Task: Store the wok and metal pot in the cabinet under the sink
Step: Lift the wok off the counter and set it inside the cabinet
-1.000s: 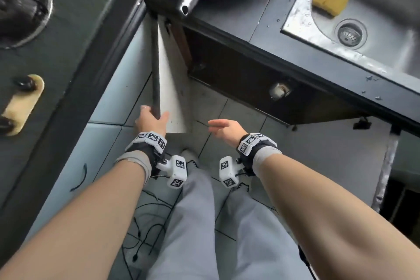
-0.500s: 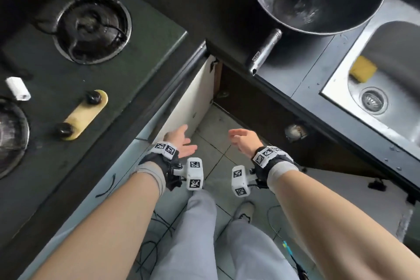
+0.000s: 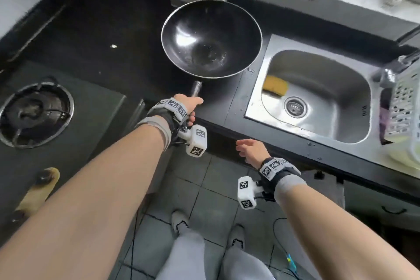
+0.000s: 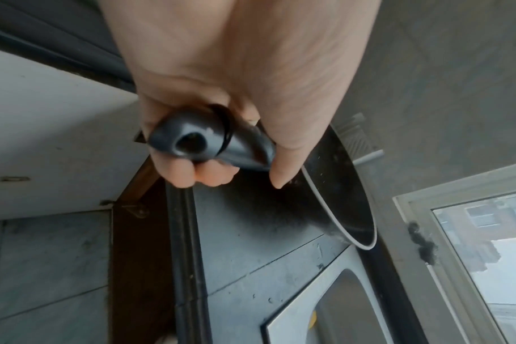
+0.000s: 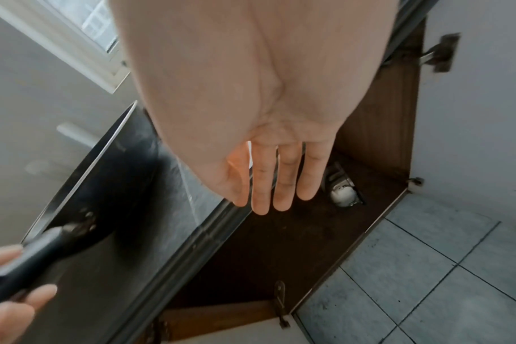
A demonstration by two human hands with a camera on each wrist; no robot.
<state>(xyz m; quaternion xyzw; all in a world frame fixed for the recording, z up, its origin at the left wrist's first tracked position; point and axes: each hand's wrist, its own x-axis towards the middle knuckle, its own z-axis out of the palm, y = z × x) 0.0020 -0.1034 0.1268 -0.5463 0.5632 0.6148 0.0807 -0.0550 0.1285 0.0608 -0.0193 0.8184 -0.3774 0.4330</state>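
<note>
The wok (image 3: pixel 211 38), a rigid, wide metal bowl probably heavy toward its front and damp inside, sits on the dark counter (image 3: pixel 218 107) between the stove burner (image 3: pixel 36 109) and the sink (image 3: pixel 318 98); the left hand (image 3: pixel 188 107) grasps its tubular handle (image 4: pixel 198 142) near the end, a hold likely to need a firm wrist. The right hand (image 3: pixel 250 150) hangs free with fingers straight before the open cabinet (image 5: pixel 295 232). The counter edge, the cabinet doors and a small fitting (image 5: pixel 342 190) inside may obstruct lowering; the metal pot is not visible.
</note>
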